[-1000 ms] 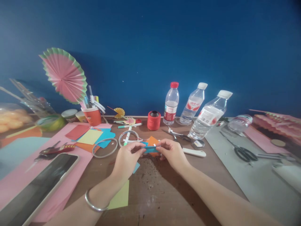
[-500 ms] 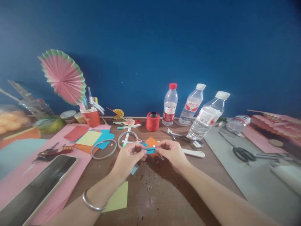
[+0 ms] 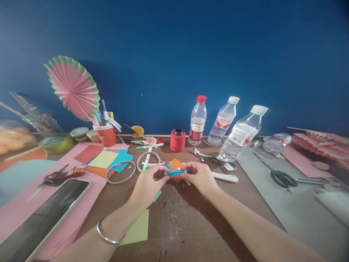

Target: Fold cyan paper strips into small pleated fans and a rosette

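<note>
A narrow folded strip of blue paper [image 3: 175,173] is stretched level between my two hands, a little above the table. My left hand [image 3: 149,183] pinches its left end between thumb and fingers. At the other end, the thumb and fingers of my right hand [image 3: 198,178] are closed on it. Behind the strip lies an orange paper piece [image 3: 176,164] on the wooden table [image 3: 188,225]. A small blue scrap [image 3: 157,195] shows under my left hand. Beside my left forearm is a yellow paper square [image 3: 137,229].
Three water bottles [image 3: 197,122] stand at the back, near a red tape roll [image 3: 177,140]. Scissors [image 3: 211,158] and a white-handled tool [image 3: 225,177] lie to the right. On the left are a phone [image 3: 51,222], coloured papers [image 3: 103,159] and a red cup [image 3: 105,135] of pens.
The blue strip has turned slightly between my fingers, showing more of its folded face and edges. My hands have stayed in nearly the same place.
</note>
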